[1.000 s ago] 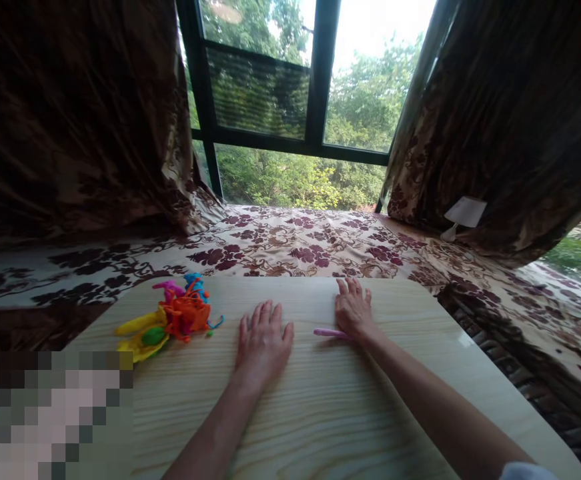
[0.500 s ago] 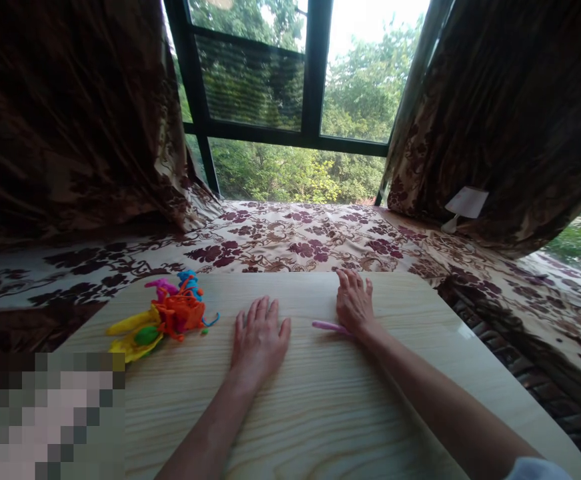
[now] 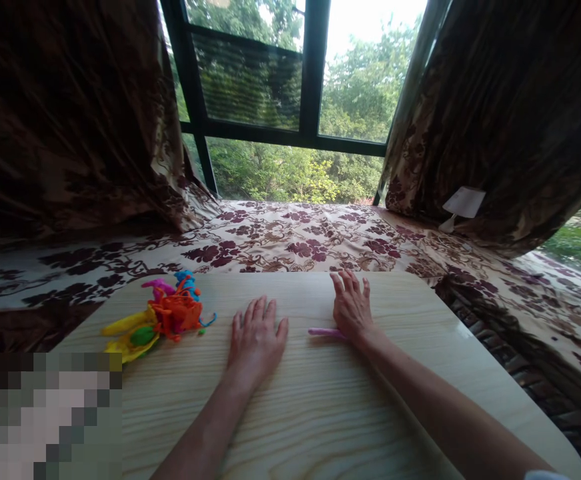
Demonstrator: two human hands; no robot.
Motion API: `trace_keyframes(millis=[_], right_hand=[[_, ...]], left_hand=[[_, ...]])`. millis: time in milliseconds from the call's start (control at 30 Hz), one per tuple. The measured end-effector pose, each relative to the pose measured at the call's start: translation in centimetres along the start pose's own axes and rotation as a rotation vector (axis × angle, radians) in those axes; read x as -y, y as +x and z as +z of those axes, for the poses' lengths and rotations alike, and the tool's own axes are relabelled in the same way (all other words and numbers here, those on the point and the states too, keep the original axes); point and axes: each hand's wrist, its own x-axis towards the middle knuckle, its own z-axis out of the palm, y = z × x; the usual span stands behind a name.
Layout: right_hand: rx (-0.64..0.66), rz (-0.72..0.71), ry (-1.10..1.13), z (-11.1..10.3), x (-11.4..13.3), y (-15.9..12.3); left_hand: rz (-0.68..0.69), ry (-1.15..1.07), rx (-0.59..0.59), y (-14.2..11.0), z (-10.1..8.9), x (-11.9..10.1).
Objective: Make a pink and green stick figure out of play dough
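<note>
My left hand (image 3: 257,335) lies flat on the light wooden table (image 3: 300,413) with its fingers stretched out, holding nothing. To its right, my right hand (image 3: 353,305) rests palm down over a thin pink roll of modelling clay (image 3: 323,332). The fingers of that hand are raised a little and spread apart. Only the roll's left end sticks out; the rest is hidden under the palm.
A heap of coloured clay lies at the table's left: an orange mass (image 3: 177,315), yellow pieces (image 3: 130,327), a green lump (image 3: 143,335), a blue piece (image 3: 185,281) and a magenta one (image 3: 157,288). A white lamp (image 3: 464,202) stands beyond, by the curtain.
The pink roll's visible end has turned slightly and lies more nearly level under my right palm, which has shifted slightly. My left hand stays in place on the table.
</note>
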Motion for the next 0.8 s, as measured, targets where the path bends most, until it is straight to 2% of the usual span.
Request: trace_keyframes(millis=[100, 167, 333, 400, 567, 633, 800], right_hand=[[0.013, -0.047, -0.002, -0.9, 0.5, -2.3], [0.015, -0.046, -0.002, -1.0, 0.6, -2.8], [-0.001, 0.018, -0.004, 0.5, 0.2, 0.5], [-0.004, 0.026, -0.005, 0.6, 0.0, 0.9], [0.004, -0.033, -0.006, -1.0, 0.3, -2.6], [0.008, -0.047, -0.001, -1.1, 0.4, -3.0], [-0.007, -0.004, 0.010, 0.3, 0.3, 0.4]], left_hand=[[-0.008, -0.003, -0.001, 0.0, 0.0, 0.0], [-0.013, -0.002, -0.001, 0.0, 0.1, 0.0], [-0.012, 0.004, 0.001, 0.0, 0.0, 0.0], [-0.011, 0.003, 0.001, 0.0, -0.1, -0.1], [-0.011, -0.006, -0.002, 0.1, -0.2, -0.1], [-0.014, -0.004, -0.001, 0.1, -0.1, 0.0], [-0.021, 0.008, 0.004, 0.1, 0.0, 0.0]])
